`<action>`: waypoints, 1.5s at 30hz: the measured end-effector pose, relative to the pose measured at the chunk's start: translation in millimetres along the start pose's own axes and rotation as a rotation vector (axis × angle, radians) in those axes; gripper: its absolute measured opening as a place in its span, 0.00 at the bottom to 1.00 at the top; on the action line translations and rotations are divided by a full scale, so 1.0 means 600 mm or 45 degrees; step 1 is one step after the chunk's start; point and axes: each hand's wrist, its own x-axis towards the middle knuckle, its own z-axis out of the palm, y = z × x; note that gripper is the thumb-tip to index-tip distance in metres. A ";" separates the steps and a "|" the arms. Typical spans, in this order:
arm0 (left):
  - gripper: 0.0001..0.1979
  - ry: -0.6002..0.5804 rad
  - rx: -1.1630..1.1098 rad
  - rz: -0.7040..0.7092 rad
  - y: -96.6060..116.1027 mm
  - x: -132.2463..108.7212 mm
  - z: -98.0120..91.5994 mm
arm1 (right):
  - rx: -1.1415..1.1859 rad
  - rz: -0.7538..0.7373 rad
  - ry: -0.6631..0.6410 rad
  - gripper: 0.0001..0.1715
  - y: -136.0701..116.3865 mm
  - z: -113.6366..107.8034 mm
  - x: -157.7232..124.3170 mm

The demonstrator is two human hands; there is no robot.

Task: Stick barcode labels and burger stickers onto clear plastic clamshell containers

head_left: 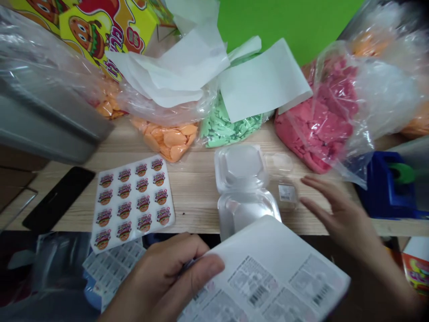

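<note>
My left hand [164, 279] is closed on the edge of a white sheet of barcode labels [268, 277], thumb on top, low in the view. My right hand [338, 212] hovers open, fingers stretched out, just right of a small clear plastic container [284, 181] that carries a barcode label. A larger clear clamshell container [243, 188] lies open on the wooden table [194, 188], partly hidden behind the label sheet. A sheet of round burger stickers [132, 199] lies to the left.
Clear bags of orange pieces [169, 138], green pieces [228, 127] and pink pieces [318, 120] line the back, with white paper [187, 62] on top. A yellow burger-print box [100, 31], a grey tray [43, 120], a black phone [58, 199] and a blue tape dispenser [389, 185] stand around.
</note>
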 end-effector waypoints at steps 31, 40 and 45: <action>0.04 -0.083 -0.108 0.497 -0.012 -0.020 0.010 | 0.003 -0.666 -0.222 0.11 -0.186 0.026 -0.069; 0.11 -0.017 -0.563 -0.171 -0.015 -0.031 0.024 | 0.021 -0.688 -0.093 0.07 -0.192 0.024 -0.081; 0.09 -0.037 -0.370 0.118 -0.022 -0.019 0.034 | -0.063 -0.771 -0.138 0.05 -0.182 0.029 -0.066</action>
